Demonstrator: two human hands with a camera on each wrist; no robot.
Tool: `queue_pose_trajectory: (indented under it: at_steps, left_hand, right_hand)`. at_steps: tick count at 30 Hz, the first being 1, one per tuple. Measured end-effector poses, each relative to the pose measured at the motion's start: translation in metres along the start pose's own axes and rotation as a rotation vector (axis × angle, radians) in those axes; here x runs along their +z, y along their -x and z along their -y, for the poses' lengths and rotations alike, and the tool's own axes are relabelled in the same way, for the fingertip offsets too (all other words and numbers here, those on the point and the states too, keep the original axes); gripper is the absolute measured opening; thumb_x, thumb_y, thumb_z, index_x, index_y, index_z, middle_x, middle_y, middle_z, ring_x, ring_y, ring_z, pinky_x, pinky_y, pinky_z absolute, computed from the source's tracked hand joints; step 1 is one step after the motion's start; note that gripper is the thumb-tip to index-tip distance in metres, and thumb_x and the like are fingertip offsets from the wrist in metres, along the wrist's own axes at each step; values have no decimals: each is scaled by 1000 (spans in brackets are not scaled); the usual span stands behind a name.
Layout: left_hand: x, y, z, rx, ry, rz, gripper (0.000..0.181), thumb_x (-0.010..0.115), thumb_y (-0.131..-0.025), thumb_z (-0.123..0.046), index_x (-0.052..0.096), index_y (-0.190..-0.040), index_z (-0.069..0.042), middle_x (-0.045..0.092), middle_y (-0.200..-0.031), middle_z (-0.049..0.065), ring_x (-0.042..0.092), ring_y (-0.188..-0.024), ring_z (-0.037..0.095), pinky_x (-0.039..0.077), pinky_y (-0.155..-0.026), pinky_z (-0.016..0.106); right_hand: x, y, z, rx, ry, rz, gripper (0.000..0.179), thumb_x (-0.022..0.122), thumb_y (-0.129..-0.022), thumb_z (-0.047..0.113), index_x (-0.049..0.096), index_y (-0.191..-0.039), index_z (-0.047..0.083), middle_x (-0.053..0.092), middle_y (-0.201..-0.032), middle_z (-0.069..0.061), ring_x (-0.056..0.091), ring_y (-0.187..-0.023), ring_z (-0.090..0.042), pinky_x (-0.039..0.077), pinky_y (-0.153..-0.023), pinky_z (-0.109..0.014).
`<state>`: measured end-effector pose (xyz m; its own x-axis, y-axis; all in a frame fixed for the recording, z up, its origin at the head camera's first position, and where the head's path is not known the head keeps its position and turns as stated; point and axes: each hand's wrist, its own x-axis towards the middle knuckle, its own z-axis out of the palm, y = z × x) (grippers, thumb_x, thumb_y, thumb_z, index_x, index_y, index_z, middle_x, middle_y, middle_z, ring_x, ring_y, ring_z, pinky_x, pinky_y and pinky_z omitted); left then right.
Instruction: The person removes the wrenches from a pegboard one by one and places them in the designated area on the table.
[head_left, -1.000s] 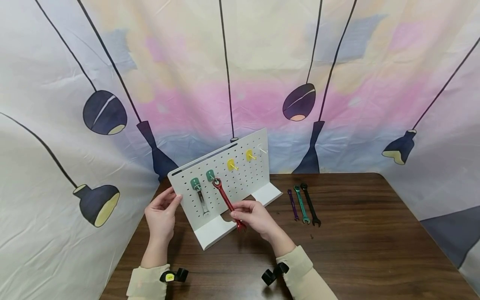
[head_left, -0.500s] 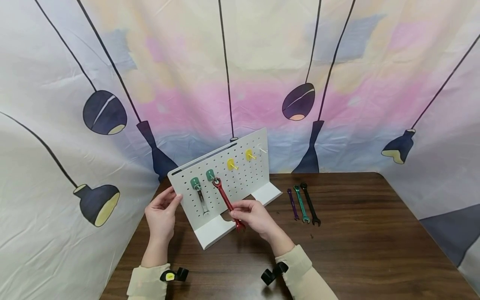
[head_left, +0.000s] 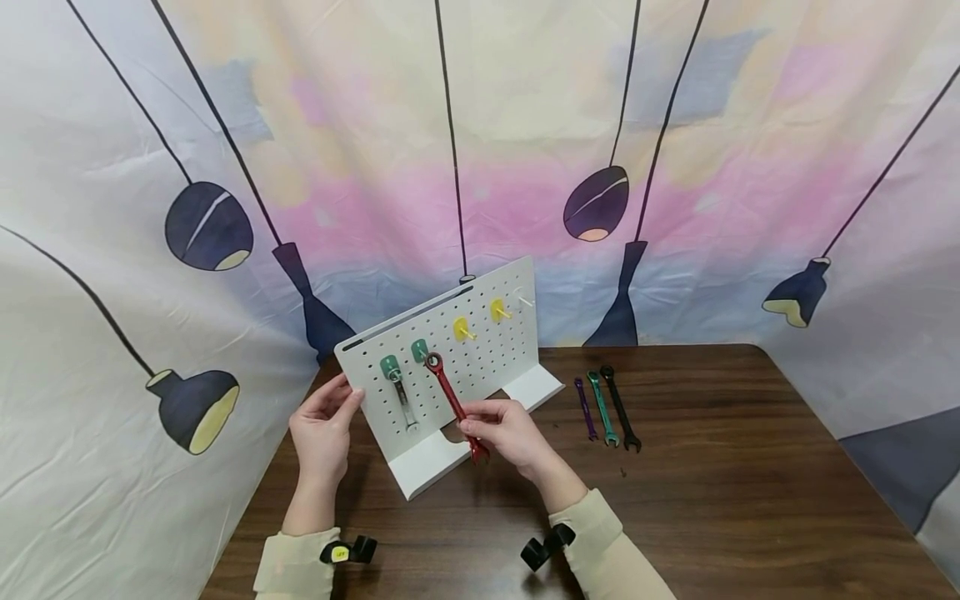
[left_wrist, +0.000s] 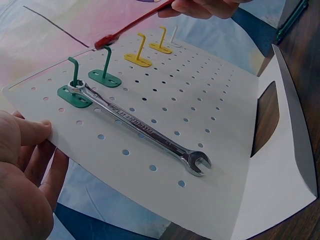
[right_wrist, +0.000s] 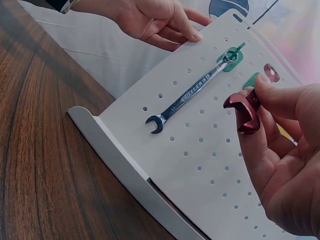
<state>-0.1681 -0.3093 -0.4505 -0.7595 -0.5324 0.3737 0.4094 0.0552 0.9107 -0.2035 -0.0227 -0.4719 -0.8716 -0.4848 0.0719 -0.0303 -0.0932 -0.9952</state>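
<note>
My left hand [head_left: 322, 433] pinches the left edge of a white pegboard [head_left: 517, 354], thumb in front and fingers behind. My right hand [head_left: 513, 437] grips a red combination wrench [head_left: 447, 390] near its open jaw end. The red wrench slants up to the left, its ring end right at the tip of the second green hook [left_wrist: 105, 78]. On the first green hook [left_wrist: 75, 97] hangs a silver combination wrench [left_wrist: 140, 127] by its ring, lying along the board. The right wrist view shows the red wrench between thumb and fingers, its shaft mostly hidden.
Two yellow hooks [head_left: 462, 329] and a white hook [head_left: 523, 297] sit farther right on the board. Purple [head_left: 586, 410], green [head_left: 603, 410] and black wrenches [head_left: 621, 408] lie on the dark wooden table [head_left: 720, 467], right of the board. A printed curtain [head_left: 525, 125] hangs behind.
</note>
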Motion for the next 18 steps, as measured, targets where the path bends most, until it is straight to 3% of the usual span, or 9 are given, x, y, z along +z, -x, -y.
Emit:
queue_pose_trajectory:
  at_steps: [6,10,18]
  left_hand:
    - [0,-1,-1,4,13,1,33,80,-90,10,75,-123,8,74,-88,-4,67,-82,11,59,-74,17]
    - [0,0,-1,1,4,1,33,81,-91,10,75,-123,8,74,-88,-4,67,-82,12,59,-74,17]
    - [0,0,-1,-10,-14,3,33,81,-91,7,76,-124,6,74,-89,-4,66,-83,12,58,-75,16]
  right_hand:
    - [-1,-1,1,-18,-6,2,31,74,-101,5,71,-126,-12,77,-99,-14,73,-90,-23,60,-77,-28]
    - [-1,0,1,-24,-18,5,33,74,-101,5,69,-127,-15,77,-96,-7,72,-87,-18,59,-77,-27]
    - [-9,1,3,-21,-52,-20,30,73,-101,4,71,-127,-12,77,-95,-8,71,-81,-18,58,-70,-26]
